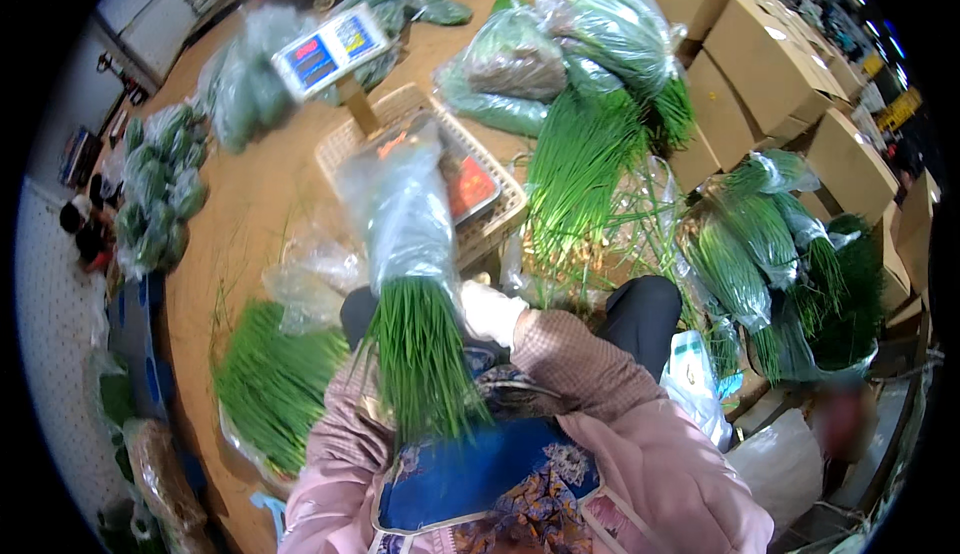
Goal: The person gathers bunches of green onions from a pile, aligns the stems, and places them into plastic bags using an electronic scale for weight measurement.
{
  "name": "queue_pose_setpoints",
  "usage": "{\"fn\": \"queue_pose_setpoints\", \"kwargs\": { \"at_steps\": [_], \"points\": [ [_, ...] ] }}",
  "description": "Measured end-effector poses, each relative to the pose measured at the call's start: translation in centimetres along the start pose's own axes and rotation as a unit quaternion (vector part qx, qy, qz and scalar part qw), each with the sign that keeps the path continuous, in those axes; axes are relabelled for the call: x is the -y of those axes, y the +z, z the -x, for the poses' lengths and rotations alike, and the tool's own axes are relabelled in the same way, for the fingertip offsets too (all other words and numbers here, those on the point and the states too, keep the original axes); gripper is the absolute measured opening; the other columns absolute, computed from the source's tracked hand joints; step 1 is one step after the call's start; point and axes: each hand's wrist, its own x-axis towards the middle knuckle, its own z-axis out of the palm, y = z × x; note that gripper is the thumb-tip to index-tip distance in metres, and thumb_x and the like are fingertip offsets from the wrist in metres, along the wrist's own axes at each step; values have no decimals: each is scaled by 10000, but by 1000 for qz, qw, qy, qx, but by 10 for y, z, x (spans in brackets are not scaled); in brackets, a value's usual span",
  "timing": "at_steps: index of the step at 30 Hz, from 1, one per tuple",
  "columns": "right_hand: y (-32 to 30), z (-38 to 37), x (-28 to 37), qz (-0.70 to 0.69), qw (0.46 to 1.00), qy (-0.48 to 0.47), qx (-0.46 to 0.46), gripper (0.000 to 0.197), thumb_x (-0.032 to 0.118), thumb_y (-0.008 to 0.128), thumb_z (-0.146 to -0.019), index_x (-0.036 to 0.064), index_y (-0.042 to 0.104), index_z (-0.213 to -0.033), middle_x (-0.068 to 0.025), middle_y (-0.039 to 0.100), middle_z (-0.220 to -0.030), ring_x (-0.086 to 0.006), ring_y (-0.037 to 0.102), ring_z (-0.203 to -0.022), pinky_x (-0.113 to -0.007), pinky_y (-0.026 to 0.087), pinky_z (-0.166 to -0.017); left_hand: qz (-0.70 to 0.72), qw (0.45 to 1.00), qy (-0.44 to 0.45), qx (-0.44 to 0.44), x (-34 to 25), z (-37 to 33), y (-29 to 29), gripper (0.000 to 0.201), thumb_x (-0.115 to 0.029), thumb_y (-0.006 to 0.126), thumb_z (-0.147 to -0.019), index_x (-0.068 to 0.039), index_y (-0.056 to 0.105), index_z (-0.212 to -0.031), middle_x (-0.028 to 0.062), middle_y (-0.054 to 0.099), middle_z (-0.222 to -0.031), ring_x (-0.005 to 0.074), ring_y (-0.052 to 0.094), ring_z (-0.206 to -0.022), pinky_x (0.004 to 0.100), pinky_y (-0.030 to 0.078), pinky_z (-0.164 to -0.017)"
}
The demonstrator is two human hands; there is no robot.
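Note:
A bunch of long green chives (pixel 420 354) stands out of a clear plastic bag (pixel 408 216) in front of my body, its leaf tips pointing toward me. My right hand (pixel 490 314), in a white glove, is closed against the right side of the bag near its open end. Behind the bunch my left hand is hidden; only its sleeve shows at the left. Just beyond the bag is a cream plastic basket (pixel 490 239) holding a scale with a metal pan (pixel 472 186). The scale's display (pixel 330 51) rises on a post.
Loose chives (pixel 275 384) lie at my left beside a crumpled clear bag (pixel 315 279). More chives (pixel 585 174) are heaped beyond my right knee. Bagged bunches (pixel 735 254) and cardboard boxes (pixel 770 69) stand at the right. Filled bags (pixel 155 189) line the far left.

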Motion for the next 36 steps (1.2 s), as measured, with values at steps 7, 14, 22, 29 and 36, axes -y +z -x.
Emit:
{"fn": "queue_pose_setpoints", "kwargs": {
  "at_steps": [7,14,22,29,36],
  "points": [
    [113,17,-100,-201,965,-95,-136,315,133,329,-951,-6,542,-1136,-127,593,-1108,-206,582,-942,-297,436,-851,155,985,-5,73,-25,0,-17,232,-188,540,-848,-57,608,-1027,157,622,-875,288,615,-774,386,487,-638],
    [-38,43,-28,-674,709,178,-108,845,546,631,-740,-16,342,-1301,-239,440,-1243,-324,475,-1119,-467,433,-892,280,954,-13,105,-24,23,-63,257,-226,504,-878,-55,604,-1041,149,635,-849,268,625,-739,377,492,-604],
    [-51,-57,-5,-908,302,-255,-142,252,211,618,-849,44,560,-1028,-20,594,-877,-116,554,-719,-231,481,-642,63,980,114,-153,-57,-39,-94,255,-235,438,-921,-52,604,-858,105,584,-623,197,589,-556,318,463,-485],
    [-14,-3,-88,-863,440,-12,-250,243,211,609,-848,43,567,-1018,-26,600,-874,-111,552,-730,-231,475,-642,92,964,201,-146,-156,-53,-89,148,-66,526,-863,-3,594,-979,53,620,-837,124,566,-773,235,453,-666],
    [-13,62,-65,-499,818,113,-265,350,310,624,-803,41,628,-1027,-68,640,-908,-148,576,-847,-289,460,-741,388,912,-128,7,-48,-62,10,134,-102,588,-828,-54,502,-919,66,572,-682,125,473,-455,233,369,-361]
  ]
}}
